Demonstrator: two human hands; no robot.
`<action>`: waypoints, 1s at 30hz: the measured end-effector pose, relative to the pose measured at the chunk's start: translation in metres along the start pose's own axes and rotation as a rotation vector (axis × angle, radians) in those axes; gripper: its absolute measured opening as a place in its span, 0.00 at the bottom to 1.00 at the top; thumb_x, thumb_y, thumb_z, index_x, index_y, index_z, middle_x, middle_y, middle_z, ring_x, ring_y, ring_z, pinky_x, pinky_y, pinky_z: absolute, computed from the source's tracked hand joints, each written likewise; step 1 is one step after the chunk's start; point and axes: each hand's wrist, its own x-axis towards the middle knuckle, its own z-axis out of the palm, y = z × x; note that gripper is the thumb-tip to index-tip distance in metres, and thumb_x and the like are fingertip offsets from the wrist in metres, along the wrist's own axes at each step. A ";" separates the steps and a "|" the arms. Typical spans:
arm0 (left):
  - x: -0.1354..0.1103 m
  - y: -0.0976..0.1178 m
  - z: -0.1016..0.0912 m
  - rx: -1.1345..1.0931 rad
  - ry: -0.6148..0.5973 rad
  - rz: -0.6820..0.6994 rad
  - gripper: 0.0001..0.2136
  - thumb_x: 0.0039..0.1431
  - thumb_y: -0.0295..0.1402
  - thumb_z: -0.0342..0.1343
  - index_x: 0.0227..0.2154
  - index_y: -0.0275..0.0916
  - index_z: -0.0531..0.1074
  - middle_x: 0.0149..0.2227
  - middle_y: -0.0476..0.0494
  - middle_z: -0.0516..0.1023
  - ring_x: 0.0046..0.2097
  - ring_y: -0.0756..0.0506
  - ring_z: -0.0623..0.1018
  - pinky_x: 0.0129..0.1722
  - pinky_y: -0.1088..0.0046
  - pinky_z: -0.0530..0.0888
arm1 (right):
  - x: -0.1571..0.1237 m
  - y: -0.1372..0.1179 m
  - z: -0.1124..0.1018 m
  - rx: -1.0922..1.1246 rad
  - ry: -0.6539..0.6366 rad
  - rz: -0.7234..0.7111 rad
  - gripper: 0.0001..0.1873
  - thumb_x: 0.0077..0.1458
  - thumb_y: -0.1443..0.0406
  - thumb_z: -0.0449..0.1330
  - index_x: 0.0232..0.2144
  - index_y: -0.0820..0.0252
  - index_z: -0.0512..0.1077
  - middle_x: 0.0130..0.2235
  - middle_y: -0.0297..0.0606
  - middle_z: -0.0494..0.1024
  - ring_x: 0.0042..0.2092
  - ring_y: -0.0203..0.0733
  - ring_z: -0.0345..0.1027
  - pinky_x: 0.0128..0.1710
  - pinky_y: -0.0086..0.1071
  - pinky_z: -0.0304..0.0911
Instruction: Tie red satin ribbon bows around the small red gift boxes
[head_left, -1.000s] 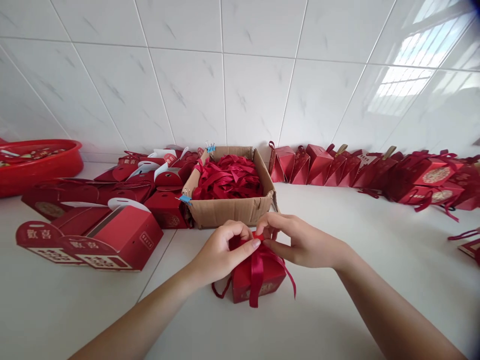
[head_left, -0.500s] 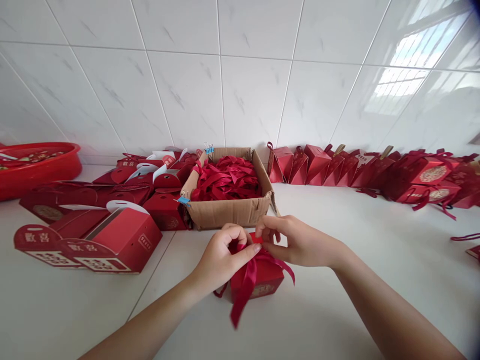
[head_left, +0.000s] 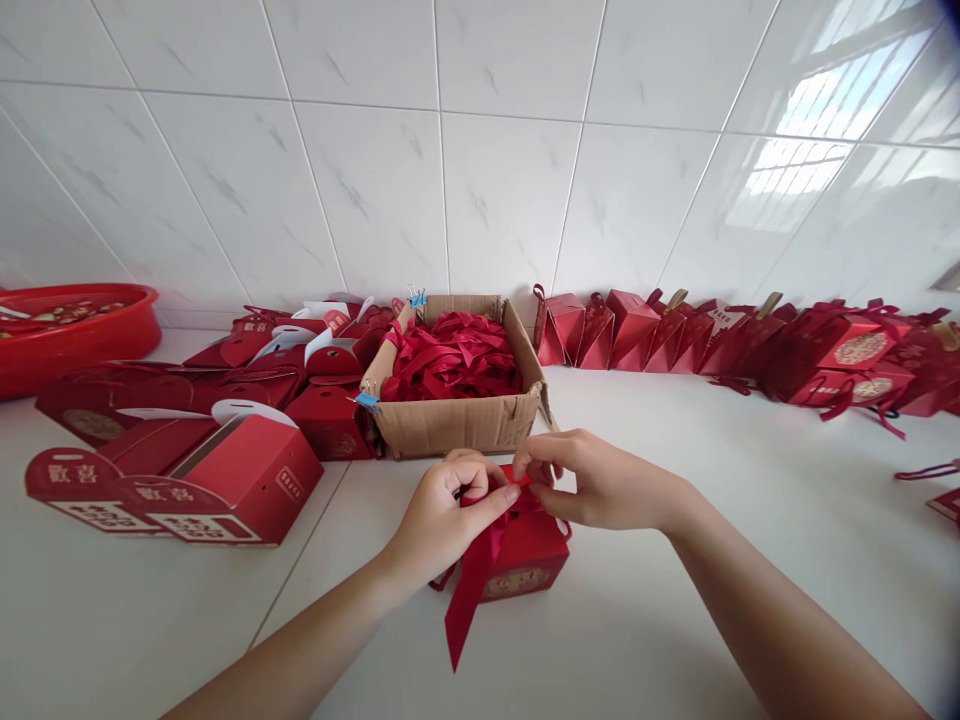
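A small red gift box (head_left: 525, 560) sits on the white floor in front of me, with a dark red ribbon (head_left: 466, 600) looped over its top. My left hand (head_left: 442, 520) is curled at the box top, thumb and fingers pinching the ribbon. My right hand (head_left: 592, 485) pinches the ribbon from the other side, fingertips almost meeting the left thumb. One ribbon tail hangs down the front left of the box. Just behind my hands stands a cardboard box (head_left: 457, 425) heaped with red ribbons (head_left: 454, 355).
Flat and half-folded red boxes (head_left: 225, 470) lie in a pile at the left. A red basin (head_left: 71, 335) stands at the far left. A row of finished red gift boxes (head_left: 720, 345) lines the tiled wall to the right. A ribbon end (head_left: 926, 470) shows at the right edge.
The ribbon tail has swung from the box's front centre to the lower left and hangs longer. The right-hand tail has drawn in. Both hands stay pinched at the box top.
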 end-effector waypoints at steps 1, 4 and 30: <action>0.000 0.000 0.000 -0.015 0.000 -0.009 0.21 0.53 0.33 0.57 0.18 0.40 0.47 0.32 0.46 0.72 0.39 0.44 0.72 0.38 0.68 0.66 | 0.000 0.000 0.000 0.004 0.008 -0.003 0.11 0.50 0.75 0.53 0.34 0.57 0.65 0.30 0.30 0.70 0.31 0.32 0.62 0.32 0.26 0.60; 0.001 0.001 0.001 -0.034 -0.009 -0.033 0.22 0.53 0.33 0.57 0.18 0.40 0.47 0.33 0.46 0.73 0.39 0.44 0.73 0.39 0.67 0.66 | 0.001 -0.001 0.001 0.000 0.038 -0.004 0.11 0.48 0.76 0.53 0.34 0.57 0.65 0.30 0.29 0.69 0.30 0.32 0.61 0.30 0.25 0.59; 0.000 0.001 0.000 0.037 -0.045 -0.015 0.22 0.53 0.34 0.57 0.17 0.40 0.46 0.28 0.47 0.69 0.40 0.43 0.73 0.38 0.68 0.67 | -0.001 -0.001 -0.006 -0.002 0.056 -0.021 0.11 0.51 0.77 0.52 0.33 0.58 0.63 0.32 0.32 0.72 0.32 0.34 0.63 0.33 0.28 0.61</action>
